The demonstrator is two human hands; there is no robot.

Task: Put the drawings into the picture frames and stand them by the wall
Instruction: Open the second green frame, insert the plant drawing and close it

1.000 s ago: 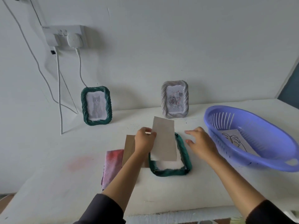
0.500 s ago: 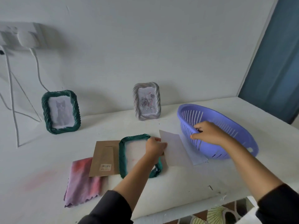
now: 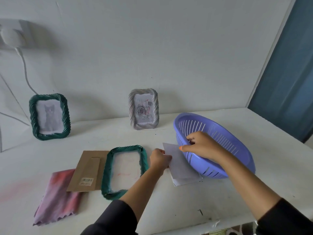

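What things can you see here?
green cat frame: 1, green, standing by wall
grey rose frame: 1, grey, standing by wall
flat frame: 1, green, lying on table
board: 1, brown, left of flat frame
cloth: 1, pink, partly under board
basket: 1, purple, table's right
grey sheet: 1, grey, beside basket
white sheet: 1, white, under grey sheet
plug: 1, white, top left
left hand: 1, pinches grey sheet
right hand: 1, grips basket rim
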